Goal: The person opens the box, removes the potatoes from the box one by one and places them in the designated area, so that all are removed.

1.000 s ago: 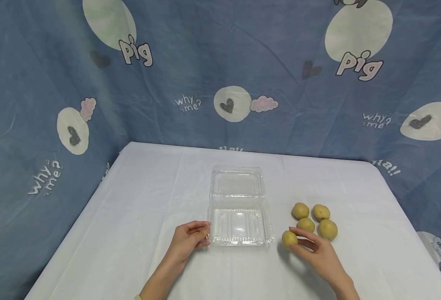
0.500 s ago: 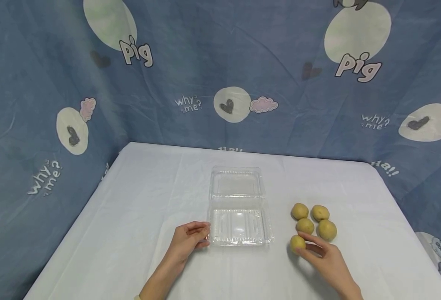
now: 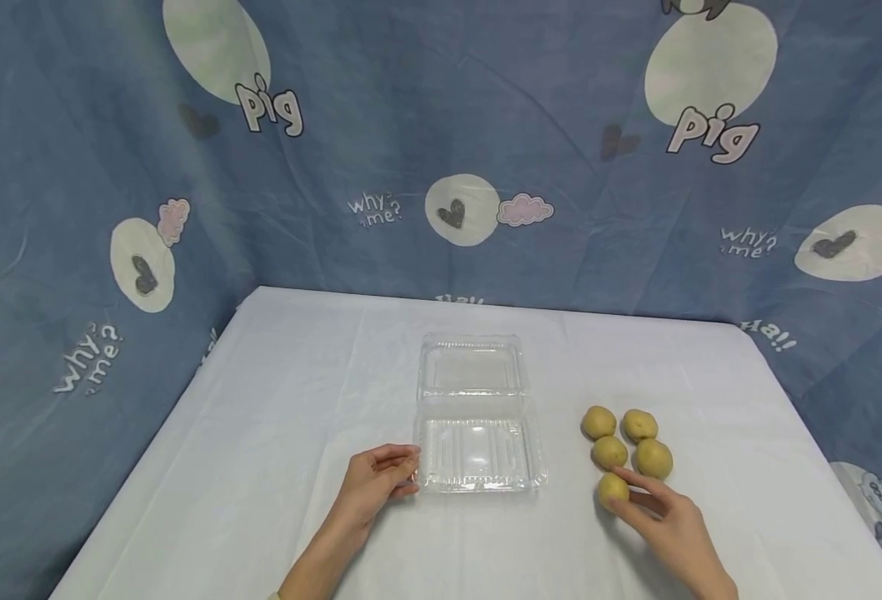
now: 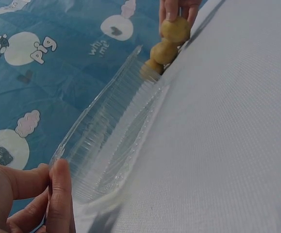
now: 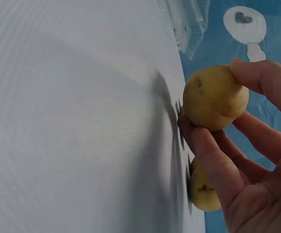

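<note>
A clear plastic clamshell container (image 3: 478, 408) lies opened out on the white table, its lid half toward the back. My left hand (image 3: 369, 487) pinches the left rim of its front half between thumb and fingers; the left wrist view shows this grip on the container's edge (image 4: 99, 131). To the right, my right hand (image 3: 669, 525) holds a small yellow potato (image 3: 612, 492) by the fingertips. The right wrist view has this potato (image 5: 215, 97) between thumb and fingers, just over the cloth. Several more potatoes (image 3: 609, 452) sit together directly behind it.
A white cloth (image 3: 276, 400) covers the table. Blue printed fabric (image 3: 381, 125) hangs behind it and along both sides. In the right wrist view another potato (image 5: 203, 189) rests beyond my right hand.
My right hand has moved right and slightly toward the near edge with the potato, away from the container. My left hand keeps its place on the container's rim.
</note>
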A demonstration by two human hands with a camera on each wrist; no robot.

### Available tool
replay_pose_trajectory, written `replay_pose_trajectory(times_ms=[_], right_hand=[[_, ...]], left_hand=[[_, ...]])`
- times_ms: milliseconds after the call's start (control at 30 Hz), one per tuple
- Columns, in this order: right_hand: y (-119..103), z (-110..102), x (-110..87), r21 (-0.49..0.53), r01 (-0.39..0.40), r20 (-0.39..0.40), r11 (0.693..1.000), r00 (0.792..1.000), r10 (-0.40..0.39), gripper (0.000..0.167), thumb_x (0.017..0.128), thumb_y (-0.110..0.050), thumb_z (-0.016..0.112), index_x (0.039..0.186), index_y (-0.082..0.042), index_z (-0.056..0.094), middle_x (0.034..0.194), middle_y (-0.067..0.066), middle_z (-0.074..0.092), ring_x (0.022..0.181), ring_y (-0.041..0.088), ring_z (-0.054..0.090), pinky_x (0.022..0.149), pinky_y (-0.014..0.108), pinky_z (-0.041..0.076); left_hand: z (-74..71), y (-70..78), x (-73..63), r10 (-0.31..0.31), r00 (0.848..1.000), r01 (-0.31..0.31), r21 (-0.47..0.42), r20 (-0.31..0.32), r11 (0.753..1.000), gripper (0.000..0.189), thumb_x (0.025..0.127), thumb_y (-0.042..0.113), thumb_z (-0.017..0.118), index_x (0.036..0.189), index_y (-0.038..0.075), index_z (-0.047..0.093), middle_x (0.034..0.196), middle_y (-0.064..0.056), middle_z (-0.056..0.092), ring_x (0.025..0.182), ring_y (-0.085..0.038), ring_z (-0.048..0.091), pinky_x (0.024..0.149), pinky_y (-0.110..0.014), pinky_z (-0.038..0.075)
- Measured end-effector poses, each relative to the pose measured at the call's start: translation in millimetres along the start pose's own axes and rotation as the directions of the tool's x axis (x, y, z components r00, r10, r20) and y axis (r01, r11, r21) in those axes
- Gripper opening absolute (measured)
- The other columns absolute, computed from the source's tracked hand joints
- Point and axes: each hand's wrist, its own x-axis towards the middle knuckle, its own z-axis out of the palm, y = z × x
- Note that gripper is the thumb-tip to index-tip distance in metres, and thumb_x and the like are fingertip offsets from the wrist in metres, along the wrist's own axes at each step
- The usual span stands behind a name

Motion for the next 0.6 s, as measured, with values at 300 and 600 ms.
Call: replay_pose_trajectory(times_ms=[300, 600], right_hand=[[4.2, -4.8, -0.1, -0.051, -0.037, -0.036, 0.998, 0.999, 0.035, 0.054, 0.087, -0.036, 0.075, 0.13, -0.006, 0.061, 0.134, 0.021, 0.055, 0.108, 0.037, 0.063, 0.084, 0.048, 0.059], [8.3, -5.4, 1.4, -0.111, 0.062, -0.123, 0.992, 0.99, -0.075, 0.046, 0.085, -0.022, 0.079, 0.123, -0.002, 0.064, 0.124, 0.018, 0.063, 0.101, 0.036, 0.066, 0.079, 0.032, 0.061]], left_hand=[[0.7, 1.5, -1.2, -0.009, 1.0, 0.009, -0.006, -0.007, 1.0, 0.032, 0.09, 0.003, 0.069, 0.115, -0.014, 0.06, 0.1, -0.016, 0.065, 0.075, -0.015, 0.062, 0.07, -0.027, 0.062], [0.7, 1.2, -0.7, -0.009, 1.0, 0.008, -0.008, -0.006, 1.0, 0.032, 0.09, 0.003, 0.069, 0.115, -0.014, 0.06, 0.1, -0.017, 0.065, 0.076, -0.015, 0.063, 0.07, -0.028, 0.062]])
